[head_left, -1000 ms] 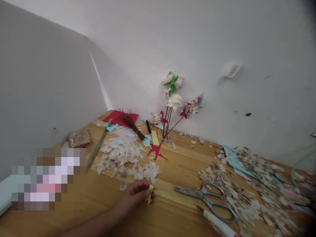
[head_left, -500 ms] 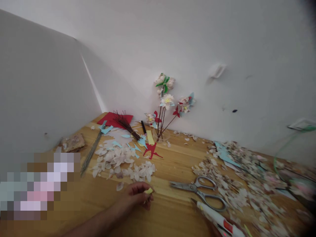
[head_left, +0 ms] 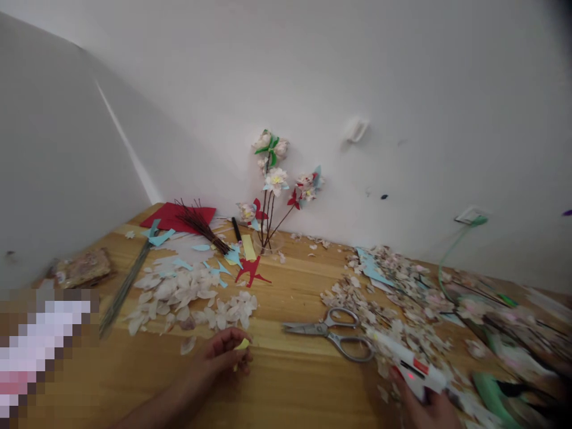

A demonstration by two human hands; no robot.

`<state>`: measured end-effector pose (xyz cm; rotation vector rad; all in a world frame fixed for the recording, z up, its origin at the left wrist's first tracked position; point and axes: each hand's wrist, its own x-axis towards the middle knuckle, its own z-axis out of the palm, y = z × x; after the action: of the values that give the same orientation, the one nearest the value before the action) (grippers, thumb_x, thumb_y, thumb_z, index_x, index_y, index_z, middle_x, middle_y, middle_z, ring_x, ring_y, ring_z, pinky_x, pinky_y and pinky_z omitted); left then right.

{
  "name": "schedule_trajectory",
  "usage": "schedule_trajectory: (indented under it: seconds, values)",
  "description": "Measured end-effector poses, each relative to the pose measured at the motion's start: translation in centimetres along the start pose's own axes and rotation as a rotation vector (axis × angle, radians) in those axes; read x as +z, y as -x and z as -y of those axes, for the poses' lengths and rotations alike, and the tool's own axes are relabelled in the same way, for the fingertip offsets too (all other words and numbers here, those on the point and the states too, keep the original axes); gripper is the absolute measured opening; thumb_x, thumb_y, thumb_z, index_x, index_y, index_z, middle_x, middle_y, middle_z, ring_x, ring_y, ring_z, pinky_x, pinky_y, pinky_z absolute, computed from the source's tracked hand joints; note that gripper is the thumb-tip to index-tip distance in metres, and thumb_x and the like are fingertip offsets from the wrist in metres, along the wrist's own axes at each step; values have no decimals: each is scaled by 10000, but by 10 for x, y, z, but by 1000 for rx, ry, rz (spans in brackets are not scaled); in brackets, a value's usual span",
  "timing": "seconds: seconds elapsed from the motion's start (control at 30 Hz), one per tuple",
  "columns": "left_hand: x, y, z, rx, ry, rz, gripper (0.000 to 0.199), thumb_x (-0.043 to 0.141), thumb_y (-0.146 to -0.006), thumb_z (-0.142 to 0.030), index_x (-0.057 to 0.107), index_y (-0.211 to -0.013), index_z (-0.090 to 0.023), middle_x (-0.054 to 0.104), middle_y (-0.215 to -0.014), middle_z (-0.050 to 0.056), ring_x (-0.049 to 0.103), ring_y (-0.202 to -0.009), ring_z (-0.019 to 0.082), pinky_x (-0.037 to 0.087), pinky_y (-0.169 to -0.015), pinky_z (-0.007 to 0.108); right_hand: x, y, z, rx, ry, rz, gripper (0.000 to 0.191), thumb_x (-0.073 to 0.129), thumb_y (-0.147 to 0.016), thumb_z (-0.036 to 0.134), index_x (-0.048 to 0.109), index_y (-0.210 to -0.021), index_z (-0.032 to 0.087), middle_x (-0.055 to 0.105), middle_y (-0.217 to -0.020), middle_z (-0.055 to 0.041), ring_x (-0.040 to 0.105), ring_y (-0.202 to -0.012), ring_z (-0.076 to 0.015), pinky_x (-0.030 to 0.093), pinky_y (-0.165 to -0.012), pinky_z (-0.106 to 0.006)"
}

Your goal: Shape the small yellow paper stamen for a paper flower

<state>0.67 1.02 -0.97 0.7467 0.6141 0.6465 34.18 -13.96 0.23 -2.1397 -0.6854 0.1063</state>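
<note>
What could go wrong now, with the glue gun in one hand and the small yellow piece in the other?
The glue gun in the right hand shows a red light, so it may be hot; its tip points toward the scissors and loose paper scraps, which could stick. The left hand pinches a tiny yellow piece, so fingers may get burned.

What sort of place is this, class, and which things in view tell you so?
Probably a home craft table for making paper flowers. Finished flowers stand by the wall, cut petals and scissors lie on the wooden table, and the right hand holds a glue gun.
</note>
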Motion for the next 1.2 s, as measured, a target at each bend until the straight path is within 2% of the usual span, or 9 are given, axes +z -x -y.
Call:
schedule_trajectory:
  seconds: [0.13, 0.23, 0.33, 0.53, 0.7, 0.83, 1.0, 1.1, 1.2]
  values:
    - [2, -1, 3, -39, 0, -46, 277, 745, -600, -296, 589, -799, -182, 645, -666, -8, 564, -545, 93, 370, -426, 161, 25, -12, 35, -42, -49, -21, 534, 545, -558, 611, 578, -841, 159, 676, -793, -120, 609, -815, -320, 469, -686, -392]
    - [3, -2, 3, -84, 7, -64, 288, 759, -575, -324, 591, -752, -172, 649, -651, -7, 569, -546, 91, 387, -470, 178, 51, -22, 56, -129, -80, 52, 500, 553, -574, 589, 588, -836, 164, 677, -788, -113, 610, -791, -303, 467, -671, -378]
    - [3, -3, 3, -108, 20, -89, 331, 781, -515, -358, 589, -714, -175, 647, -642, -9, 572, -535, 108, 375, -442, 190, 82, -32, 73, -188, -107, 117, 439, 579, -575, 529, 605, -834, 174, 681, -808, -97, 620, -759, -273, 469, -659, -346]
    - [1, -5, 2, -107, 3, -110, 329, 784, -482, -373, 605, -672, -172, 589, -612, -42, 542, -499, 100, 378, -415, 199, 137, -41, 94, -234, -115, 167, 481, 525, -618, 458, 577, -991, 158, 682, -887, -97, 619, -793, -267, 466, -669, -349]
    - [0, -5, 3, -111, -6, -101, 289, 767, -525, -362, 603, -671, -175, 532, -536, -66, 507, -460, 81, 367, -423, 192, 166, -41, 102, -219, -57, 199, 383, 558, -709, 377, 559, -1002, 129, 664, -891, -86, 617, -794, -222, 463, -685, -341]
    - [1, -3, 2, -82, -7, -106, 281, 763, -533, -368, 612, -669, -175, 498, -464, -79, 455, -415, 62, 338, -423, 181, 177, -42, 106, -202, 8, 241, 277, 589, -771, 316, 555, -987, 147, 634, -910, -42, 600, -795, -175, 462, -721, -351]
    - [3, 0, 0, -84, -17, -61, 275, 764, -538, -374, 648, -686, -174, 502, -415, -70, 429, -403, 62, 320, -431, 183, 180, -39, 106, -209, 61, 268, 232, 603, -758, 291, 561, -934, 146, 622, -870, -39, 586, -799, -184, 450, -742, -375]
    - [3, 0, 1, -80, -13, -90, 287, 774, -525, -377, 669, -692, -169, 509, -431, -66, 440, -419, 64, 331, -446, 187, 176, -38, 106, -256, 28, 291, 310, 614, -707, 324, 553, -941, 130, 636, -870, -78, 589, -820, -230, 446, -753, -395]
    - [1, -1, 3, -83, 0, -125, 314, 785, -494, -386, 676, -696, -171, 505, -439, -67, 444, -423, 73, 334, -444, 196, 159, -40, 101, -331, -56, 338, 423, 591, -662, 439, 547, -954, 136, 648, -922, -109, 591, -868, -258, 456, -776, -376]
